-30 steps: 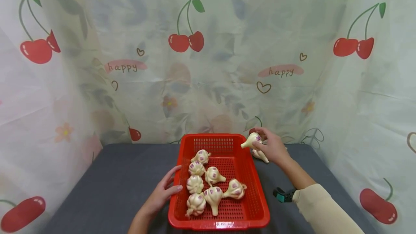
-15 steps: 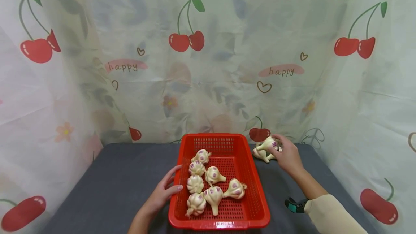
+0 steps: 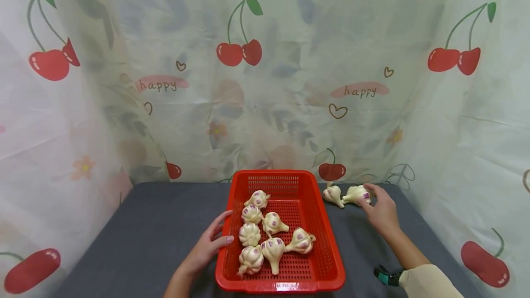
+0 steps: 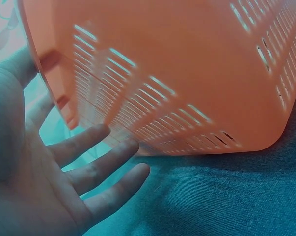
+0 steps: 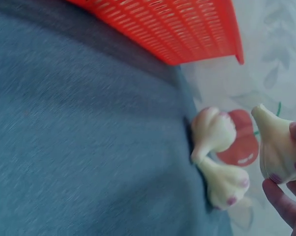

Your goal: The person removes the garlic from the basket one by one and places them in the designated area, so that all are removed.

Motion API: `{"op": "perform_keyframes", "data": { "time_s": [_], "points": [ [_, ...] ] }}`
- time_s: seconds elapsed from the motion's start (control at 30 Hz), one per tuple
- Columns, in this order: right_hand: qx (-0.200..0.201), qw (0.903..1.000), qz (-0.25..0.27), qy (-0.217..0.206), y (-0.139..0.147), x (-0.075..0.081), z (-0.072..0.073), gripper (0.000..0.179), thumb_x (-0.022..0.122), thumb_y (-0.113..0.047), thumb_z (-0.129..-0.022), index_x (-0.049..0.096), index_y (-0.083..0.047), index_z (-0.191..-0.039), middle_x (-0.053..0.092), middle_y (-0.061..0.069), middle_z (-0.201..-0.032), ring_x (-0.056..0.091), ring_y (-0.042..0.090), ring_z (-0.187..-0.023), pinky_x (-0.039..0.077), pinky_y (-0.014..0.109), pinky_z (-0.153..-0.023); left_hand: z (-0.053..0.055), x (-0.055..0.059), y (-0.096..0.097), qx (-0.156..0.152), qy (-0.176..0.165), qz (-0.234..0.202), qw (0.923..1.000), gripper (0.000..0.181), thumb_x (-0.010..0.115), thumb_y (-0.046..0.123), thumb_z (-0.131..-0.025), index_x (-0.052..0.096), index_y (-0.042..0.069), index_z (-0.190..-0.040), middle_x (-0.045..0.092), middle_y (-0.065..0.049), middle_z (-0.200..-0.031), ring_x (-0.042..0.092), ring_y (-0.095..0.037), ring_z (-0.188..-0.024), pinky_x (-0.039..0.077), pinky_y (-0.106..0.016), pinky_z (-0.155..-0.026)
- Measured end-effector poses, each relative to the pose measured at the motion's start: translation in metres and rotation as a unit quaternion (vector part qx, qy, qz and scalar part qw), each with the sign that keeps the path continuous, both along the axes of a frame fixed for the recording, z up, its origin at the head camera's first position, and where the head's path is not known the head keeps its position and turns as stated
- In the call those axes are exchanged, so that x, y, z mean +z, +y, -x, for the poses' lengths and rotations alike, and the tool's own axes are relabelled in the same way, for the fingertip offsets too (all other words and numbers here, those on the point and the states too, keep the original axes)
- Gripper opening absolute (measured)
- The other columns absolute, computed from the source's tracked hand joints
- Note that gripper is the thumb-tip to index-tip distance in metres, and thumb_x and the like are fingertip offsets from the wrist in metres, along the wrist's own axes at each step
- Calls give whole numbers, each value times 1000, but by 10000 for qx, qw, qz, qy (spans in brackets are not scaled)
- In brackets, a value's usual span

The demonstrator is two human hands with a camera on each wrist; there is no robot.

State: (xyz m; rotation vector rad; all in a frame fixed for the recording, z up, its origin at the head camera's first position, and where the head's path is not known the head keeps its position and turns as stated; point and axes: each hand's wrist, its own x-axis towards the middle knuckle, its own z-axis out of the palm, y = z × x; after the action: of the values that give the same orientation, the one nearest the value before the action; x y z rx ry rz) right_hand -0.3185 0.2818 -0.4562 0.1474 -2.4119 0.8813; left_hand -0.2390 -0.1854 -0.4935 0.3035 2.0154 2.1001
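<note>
My right hand [image 3: 383, 213] pinches a garlic bulb [image 5: 280, 147] between thumb and fingers, over the back right of the table. In the head view this bulb overlaps another one behind it. The right wrist view shows two more garlic bulbs below it, one upper [image 5: 214, 130] and one lower [image 5: 225, 183], touching each other. My left hand [image 3: 207, 243] holds the left rim of a red plastic basket [image 3: 331, 243]. Thumb and forefinger hook over the rim, while the other fingers [image 4: 118, 191] stay loosely spread outside the wall. Several garlic bulbs [image 3: 272, 248] lie inside, mostly along its left and front.
A dark grey cloth [image 3: 165, 233] covers the table. Behind and at both sides hangs a pale curtain [image 3: 281, 118] printed with cherries. A black band [image 3: 388, 276] sits at my right wrist, beside a cream sleeve [image 3: 430, 282].
My right hand has carried its garlic bulb from beside the basket's right rim rightward and lower, close to the bulbs on the table. The left hand and basket stay put.
</note>
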Motion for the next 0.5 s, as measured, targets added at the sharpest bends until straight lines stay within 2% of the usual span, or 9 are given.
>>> {"op": "perform_keyframes", "data": {
  "time_s": [0.33, 0.5],
  "points": [
    [-193, 9993, -11, 309, 20, -27, -10, 43, 74, -2, -80, 58, 6, -119, 60, 28, -111, 56, 43, -101, 42, 56, -81, 0, 1, 0, 35, 17, 26, 10000, 64, 57, 15, -97, 26, 20, -153, 32, -28, -146, 48, -41, -123, 51, -48, -88],
    [-398, 9992, 22, 70, 32, -37, -13, 44, 72, -1, -79, 56, 6, -120, 59, 29, -113, 55, 44, -104, 42, 57, -82, 0, 0, 1, 39, -4, 35, 10000, 65, 57, 16, -97, 26, 20, -153, 32, -28, -146, 48, -41, -123, 51, -48, -88]
  ]
}}
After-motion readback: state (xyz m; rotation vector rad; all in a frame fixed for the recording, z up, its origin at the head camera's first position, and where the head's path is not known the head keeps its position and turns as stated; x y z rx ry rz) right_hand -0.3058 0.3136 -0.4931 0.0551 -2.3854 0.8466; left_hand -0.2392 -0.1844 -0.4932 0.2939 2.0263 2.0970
